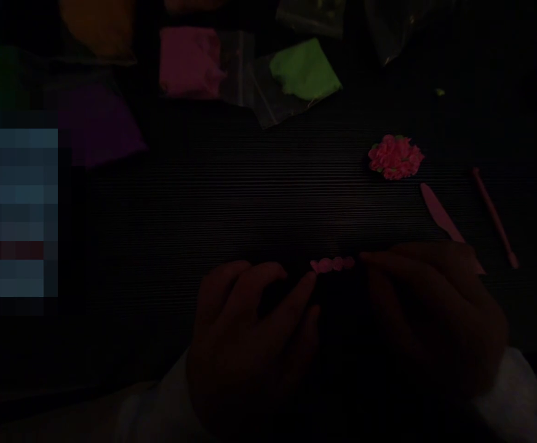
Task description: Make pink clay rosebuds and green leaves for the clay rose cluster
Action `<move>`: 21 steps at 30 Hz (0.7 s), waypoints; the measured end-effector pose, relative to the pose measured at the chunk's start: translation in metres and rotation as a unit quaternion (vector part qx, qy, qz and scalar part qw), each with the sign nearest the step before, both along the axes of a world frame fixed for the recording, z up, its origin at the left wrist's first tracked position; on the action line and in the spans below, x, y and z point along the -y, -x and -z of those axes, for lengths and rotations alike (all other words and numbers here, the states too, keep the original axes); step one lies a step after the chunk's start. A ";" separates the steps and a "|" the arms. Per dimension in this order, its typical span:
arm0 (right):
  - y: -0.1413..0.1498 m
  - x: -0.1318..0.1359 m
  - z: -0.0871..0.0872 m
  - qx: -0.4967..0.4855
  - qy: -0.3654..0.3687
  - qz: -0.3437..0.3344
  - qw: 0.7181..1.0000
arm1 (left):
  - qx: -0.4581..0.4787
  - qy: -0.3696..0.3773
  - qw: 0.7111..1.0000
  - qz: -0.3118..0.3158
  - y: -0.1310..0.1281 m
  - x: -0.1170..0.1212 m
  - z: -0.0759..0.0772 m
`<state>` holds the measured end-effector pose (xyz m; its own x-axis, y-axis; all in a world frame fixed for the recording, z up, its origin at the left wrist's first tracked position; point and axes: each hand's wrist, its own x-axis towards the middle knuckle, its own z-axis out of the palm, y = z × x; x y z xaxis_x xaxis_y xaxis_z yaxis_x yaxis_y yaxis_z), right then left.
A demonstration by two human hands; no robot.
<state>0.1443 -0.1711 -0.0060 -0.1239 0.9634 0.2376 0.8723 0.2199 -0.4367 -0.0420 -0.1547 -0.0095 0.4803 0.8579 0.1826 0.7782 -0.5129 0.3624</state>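
Observation:
The picture is very dark. A short strip of flattened pink modelling clay pieces (337,264) lies in a row on the dark table. My left hand (254,332) is at its left end, the index fingertip touching the strip and the thumb apart below. Just off the right end is my right hand (438,307), index finger stretched out and thumb apart beneath; I see nothing held in it. A pink clay knife (441,212) lies partly hidden behind the right hand. Beyond it sits a ruffled pink clay flower (395,157) with bits of green.
A thin pink modelling stick (495,218) lies at the right. Clear bags of pink clay (187,63), light green clay (306,71), purple clay (102,126) and orange clay (99,27) lie across the back. A small green crumb (440,92) is at back right. A pixelated patch covers the left edge.

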 end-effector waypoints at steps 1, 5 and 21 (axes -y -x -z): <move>0.000 0.000 0.000 -0.001 0.002 0.000 1.000 | -0.005 0.003 1.000 0.002 0.000 0.000 0.000; 0.001 0.000 0.001 0.003 0.001 0.003 1.000 | -0.011 0.010 1.000 0.003 -0.001 0.002 0.001; 0.000 -0.001 0.001 0.006 0.010 0.008 1.000 | -0.019 0.001 1.000 -0.001 0.000 0.004 0.003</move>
<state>0.1441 -0.1706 -0.0074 -0.1110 0.9698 0.2173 0.8808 0.1973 -0.4305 -0.0417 -0.1587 -0.0123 0.4845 0.8596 0.1622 0.7932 -0.5099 0.3328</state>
